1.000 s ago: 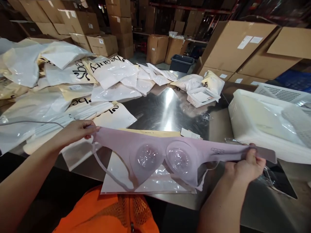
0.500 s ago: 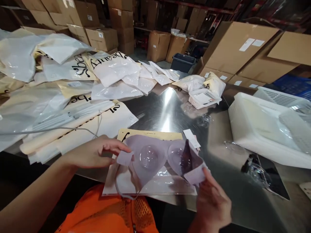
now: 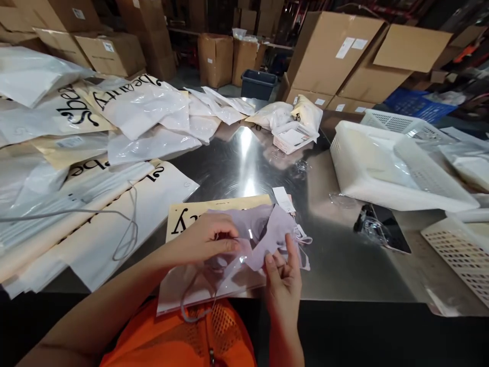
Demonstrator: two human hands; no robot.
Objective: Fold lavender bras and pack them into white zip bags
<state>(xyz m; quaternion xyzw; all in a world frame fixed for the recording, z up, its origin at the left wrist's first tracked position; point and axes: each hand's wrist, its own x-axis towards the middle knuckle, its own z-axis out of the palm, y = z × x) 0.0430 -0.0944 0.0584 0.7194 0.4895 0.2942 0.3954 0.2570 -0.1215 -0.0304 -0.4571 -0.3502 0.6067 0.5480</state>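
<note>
A pale lilac bra (image 3: 277, 224) lies over a plastic bag with a cream, black-lettered top (image 3: 237, 204) near the table's front edge. My left hand (image 3: 217, 237) pinches the left part of the bra, thumb against fingers. With its thumb and fingers my right hand (image 3: 284, 278) grips the other side band, which is folded inward over the right cup. Clear plastic shows within the cups, partly covered by the fabric and my left hand. A thin grey strap (image 3: 187, 306) loops down over the front edge. Beside the bra's right side is a white tag (image 3: 283, 199).
Printed plastic bags (image 3: 145, 109) are heaped at the left, with a grey cord (image 3: 130, 224) across them. A small white basket (image 3: 292, 137) stands farther back. White bins (image 3: 405, 196), a dark phone-like slab (image 3: 391, 229) and another basket (image 3: 458, 255) are at the right.
Both hands have come closer together, bringing the bra's ends inward. The right band now folds over its cup. The view has shifted to the right.
</note>
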